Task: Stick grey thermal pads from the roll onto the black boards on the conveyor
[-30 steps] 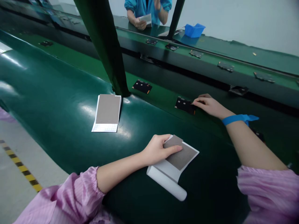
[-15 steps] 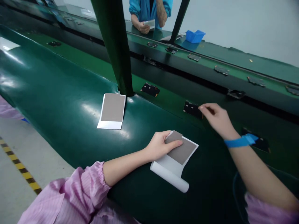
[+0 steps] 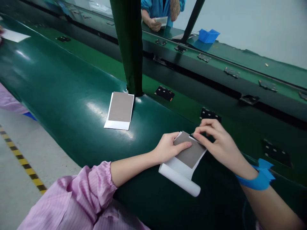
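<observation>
A grey sheet on white curled backing paper [image 3: 189, 155] lies on the green table cover near me. My left hand [image 3: 168, 147] presses its near-left corner down, fingers curled over the edge. My right hand [image 3: 217, 142], with a blue wrist strap [image 3: 260, 177], pinches at the sheet's far corner with thumb and forefinger. The rolled end of the backing [image 3: 178, 180] points toward me. A small black circuit board [image 3: 209, 114] lies on the belt just beyond my right hand.
A second grey sheet on white backing [image 3: 120, 110] lies by a dark green post [image 3: 130, 48]. More black boards [image 3: 165, 93] sit along the belt and far lane. A person in blue [image 3: 159, 12] works opposite; a blue bin [image 3: 208, 35] stands there.
My right hand left the black board on the belt and came back to the grey sheet's far corner. The boards have moved rightward in view. My left hand stayed on the sheet.
</observation>
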`<move>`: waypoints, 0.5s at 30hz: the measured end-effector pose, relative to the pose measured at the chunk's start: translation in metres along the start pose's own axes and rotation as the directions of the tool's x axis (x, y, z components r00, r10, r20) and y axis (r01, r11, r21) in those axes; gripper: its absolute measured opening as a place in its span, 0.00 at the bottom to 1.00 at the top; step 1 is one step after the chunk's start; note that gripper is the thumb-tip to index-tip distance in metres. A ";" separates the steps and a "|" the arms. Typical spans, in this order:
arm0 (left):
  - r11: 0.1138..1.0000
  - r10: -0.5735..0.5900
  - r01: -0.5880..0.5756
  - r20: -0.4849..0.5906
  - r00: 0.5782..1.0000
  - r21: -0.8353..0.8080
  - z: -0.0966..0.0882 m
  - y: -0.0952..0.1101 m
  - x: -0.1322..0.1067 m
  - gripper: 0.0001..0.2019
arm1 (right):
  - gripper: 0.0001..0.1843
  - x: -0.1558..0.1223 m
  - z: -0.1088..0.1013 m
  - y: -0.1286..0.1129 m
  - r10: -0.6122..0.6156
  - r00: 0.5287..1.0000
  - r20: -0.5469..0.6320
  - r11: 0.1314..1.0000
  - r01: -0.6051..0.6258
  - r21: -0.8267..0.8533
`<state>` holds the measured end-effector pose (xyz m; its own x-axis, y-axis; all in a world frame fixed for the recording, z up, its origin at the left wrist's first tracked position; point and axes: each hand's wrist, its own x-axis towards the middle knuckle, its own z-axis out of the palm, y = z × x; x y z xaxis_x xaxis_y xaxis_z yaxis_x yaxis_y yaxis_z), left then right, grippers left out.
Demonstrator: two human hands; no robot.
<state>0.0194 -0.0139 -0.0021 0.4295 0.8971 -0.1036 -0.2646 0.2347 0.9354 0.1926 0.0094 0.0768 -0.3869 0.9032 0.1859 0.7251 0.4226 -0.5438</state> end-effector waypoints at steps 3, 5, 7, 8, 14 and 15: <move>0.999 -0.005 0.005 0.004 1.000 -0.050 0.001 -0.001 0.000 0.12 | 0.19 0.031 0.004 0.020 0.007 0.999 -0.050 1.000 -0.009 -0.027; 0.999 0.013 -0.012 0.007 1.000 -0.047 0.001 -0.002 0.000 0.12 | 0.20 0.065 0.014 0.042 0.027 0.999 -0.028 0.999 -0.028 -0.038; 0.999 0.021 -0.020 0.005 1.000 -0.036 0.001 -0.003 0.000 0.12 | 0.19 0.102 0.028 0.065 0.095 0.995 0.000 0.993 -0.095 -0.075; 0.999 0.022 -0.022 0.005 1.000 -0.036 0.000 -0.003 0.000 0.12 | 0.16 0.119 0.034 0.074 0.137 0.990 0.028 0.987 -0.134 -0.087; 0.999 0.048 -0.048 0.060 0.997 0.005 -0.004 -0.005 0.003 0.14 | 0.13 0.166 0.049 0.098 0.220 0.962 0.163 0.974 -0.206 -0.098; 0.999 0.044 -0.045 0.067 0.997 0.014 -0.004 -0.005 0.003 0.15 | 0.13 0.166 0.049 0.099 0.225 0.959 0.170 0.972 -0.210 -0.102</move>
<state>0.0190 -0.0106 -0.0086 0.4747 0.8793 -0.0394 -0.2716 0.1889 0.9437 0.1721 0.1977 0.0138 -0.3046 0.9488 -0.0834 0.8446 0.2286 -0.4841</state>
